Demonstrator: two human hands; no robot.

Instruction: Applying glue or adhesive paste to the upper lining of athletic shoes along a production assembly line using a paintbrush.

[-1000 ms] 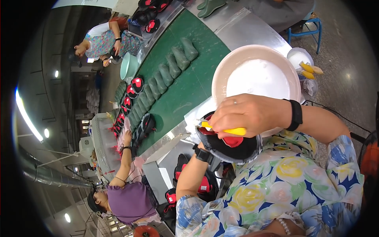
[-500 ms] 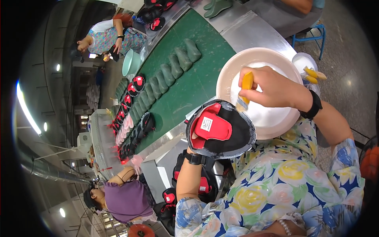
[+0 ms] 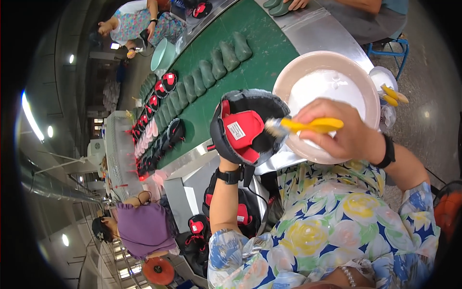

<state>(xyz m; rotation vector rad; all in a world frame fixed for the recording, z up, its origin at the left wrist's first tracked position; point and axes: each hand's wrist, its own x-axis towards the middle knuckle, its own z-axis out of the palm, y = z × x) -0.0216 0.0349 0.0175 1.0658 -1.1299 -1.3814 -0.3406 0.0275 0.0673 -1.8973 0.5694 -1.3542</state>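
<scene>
A black shoe upper (image 3: 250, 108) with a red inner lining is tilted up in front of me, its greyish cut edge facing me. Under it is my left hand (image 3: 228, 165), closed on the upper, with most fingers hidden behind it. My right hand (image 3: 337, 123) is wrapped round the yellow handle of a brush (image 3: 308, 125). The pale bristles are at the upper's inside edge near the lining; whether they touch is unclear. Just beyond my right hand stands a pinkish basin (image 3: 281, 86) holding white liquid (image 3: 327, 89).
Rows of dark green shoe lasts (image 3: 207, 73) and more red-and-black uppers (image 3: 161, 88) line the green conveyor belt (image 3: 260, 62). A small tub (image 3: 382, 77) with yellow-handled brushes (image 3: 392, 96) stands right of the basin. Several uppers (image 3: 196, 226) lie below my left arm. Co-workers are at the belt.
The brush has swung from beside the basin's liquid leftward to the upper, its handle now lying nearly level. The upper has shifted left and up and tilted more upright.
</scene>
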